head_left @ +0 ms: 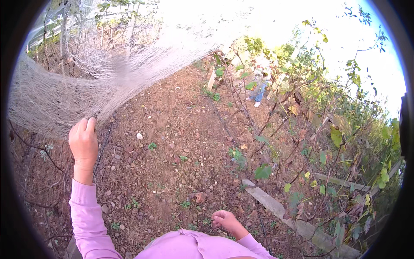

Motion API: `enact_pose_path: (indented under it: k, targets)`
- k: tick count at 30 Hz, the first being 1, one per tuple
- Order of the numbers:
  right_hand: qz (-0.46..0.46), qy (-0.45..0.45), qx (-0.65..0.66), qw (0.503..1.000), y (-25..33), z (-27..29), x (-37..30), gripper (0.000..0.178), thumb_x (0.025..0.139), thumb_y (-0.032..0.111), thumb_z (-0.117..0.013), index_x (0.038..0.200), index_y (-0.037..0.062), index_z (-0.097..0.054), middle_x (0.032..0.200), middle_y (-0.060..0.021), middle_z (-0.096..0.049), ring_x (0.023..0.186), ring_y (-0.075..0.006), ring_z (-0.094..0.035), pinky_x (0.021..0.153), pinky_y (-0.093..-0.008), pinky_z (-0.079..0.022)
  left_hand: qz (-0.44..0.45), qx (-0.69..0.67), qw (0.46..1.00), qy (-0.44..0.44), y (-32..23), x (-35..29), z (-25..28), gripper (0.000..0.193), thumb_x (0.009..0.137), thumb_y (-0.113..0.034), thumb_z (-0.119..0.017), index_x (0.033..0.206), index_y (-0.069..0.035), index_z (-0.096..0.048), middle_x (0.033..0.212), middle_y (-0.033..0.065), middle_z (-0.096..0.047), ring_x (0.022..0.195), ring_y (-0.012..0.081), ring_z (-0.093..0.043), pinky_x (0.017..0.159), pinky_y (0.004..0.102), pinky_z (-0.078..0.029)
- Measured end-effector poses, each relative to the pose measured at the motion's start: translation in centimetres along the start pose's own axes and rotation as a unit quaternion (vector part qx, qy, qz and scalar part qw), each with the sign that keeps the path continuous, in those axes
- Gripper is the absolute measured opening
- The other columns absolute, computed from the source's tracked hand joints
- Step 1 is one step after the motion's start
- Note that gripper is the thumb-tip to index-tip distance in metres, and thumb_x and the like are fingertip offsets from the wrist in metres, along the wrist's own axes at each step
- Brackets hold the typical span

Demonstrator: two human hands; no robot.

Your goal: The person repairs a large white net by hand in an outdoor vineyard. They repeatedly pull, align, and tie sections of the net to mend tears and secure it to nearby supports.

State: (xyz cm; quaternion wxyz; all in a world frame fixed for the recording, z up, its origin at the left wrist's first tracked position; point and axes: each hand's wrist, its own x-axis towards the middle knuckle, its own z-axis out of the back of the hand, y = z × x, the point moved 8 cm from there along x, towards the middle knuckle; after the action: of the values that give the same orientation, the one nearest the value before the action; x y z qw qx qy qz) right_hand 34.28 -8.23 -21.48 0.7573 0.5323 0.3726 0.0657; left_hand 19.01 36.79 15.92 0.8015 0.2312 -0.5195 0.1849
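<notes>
— Across the upper left, what is hanging over the ground (181,125)?

— A big pale net (86,73) is stretching from the top of the view down and leftward, its long sweep running diagonally over the stony red soil.

— Which of the hands is gripping it?

— The left hand (84,142) is reaching up with fingers closed around the net's lower edge, so the netting is lying above and ahead of it. The right hand (226,221) is sitting low near the body, well apart from the net, curled narrow; whether it is holding anything, I cannot tell.

— Anything alongside?

— Leafy vines (302,108) are trailing on the right.
</notes>
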Motion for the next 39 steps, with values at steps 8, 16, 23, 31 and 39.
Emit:
enact_pose_path:
  k: [8, 16, 23, 31, 39]
  targets:
    - [0.043, -0.011, -0.083, 0.996, 1.8, -2.4, 0.9, 0.023, 0.094, 0.017, -0.064, 0.113, 0.0044, -0.067, 0.092, -0.0042, -0.071, 0.076, -0.0096, -0.064, 0.064, -0.0249, -0.051, 0.005, -0.016, 1.000, 0.016, 0.0, -1.8, 0.6, 0.010, 0.078, -0.009, -0.060, 0.088, -0.008, -0.060, 0.076, 0.0058, -0.052, 0.073, 0.0241, -0.058, 0.065, 0.0375, -0.047]
    - [0.159, -0.111, -0.120, 0.974, 7.3, -3.9, 1.3, 0.026, 0.091, 0.008, -0.068, 0.116, 0.0009, -0.064, 0.096, -0.0027, -0.068, 0.080, -0.0102, -0.062, 0.069, -0.0252, -0.052, 0.007, -0.034, 0.999, 0.028, 0.1, -3.4, 1.1, 0.011, 0.078, -0.011, -0.060, 0.088, -0.008, -0.061, 0.076, 0.0043, -0.052, 0.074, 0.0221, -0.058, 0.064, 0.0365, -0.046]
    - [0.421, -0.187, -0.236, 0.856, 25.8, -2.2, -2.8, 0.061, 0.083, 0.007, -0.073, 0.137, 0.0026, -0.048, 0.131, -0.0154, -0.054, 0.113, -0.0243, -0.062, 0.089, -0.0351, -0.053, 0.026, -0.068, 0.996, 0.041, 0.0, -3.9, 1.1, 0.013, 0.078, -0.006, -0.060, 0.091, -0.007, -0.061, 0.079, 0.0077, -0.056, 0.077, 0.0268, -0.060, 0.068, 0.0394, -0.047]
    - [0.684, -0.344, -0.390, 0.512, 47.8, -3.9, -8.0, 0.077, 0.073, 0.002, -0.074, 0.143, 0.0036, -0.042, 0.143, -0.0207, -0.044, 0.132, -0.0386, -0.044, 0.111, -0.0474, -0.036, 0.023, -0.020, 0.998, 0.051, -0.5, -4.4, 2.7, 0.010, 0.079, -0.008, -0.059, 0.089, -0.007, -0.061, 0.076, 0.0060, -0.053, 0.075, 0.0242, -0.059, 0.066, 0.0377, -0.046]
    - [0.669, -0.421, -0.513, 0.334, 61.9, -4.7, -4.0, 0.065, 0.084, -0.001, -0.057, 0.145, 0.0215, -0.046, 0.158, -0.0163, -0.031, 0.148, -0.0356, -0.026, 0.119, -0.0477, -0.026, 0.033, 0.054, 0.996, 0.059, 0.0, -5.1, 2.7, 0.021, 0.074, -0.001, -0.060, 0.094, -0.005, -0.064, 0.079, 0.0098, -0.054, 0.076, 0.0315, -0.057, 0.066, 0.0418, -0.045]
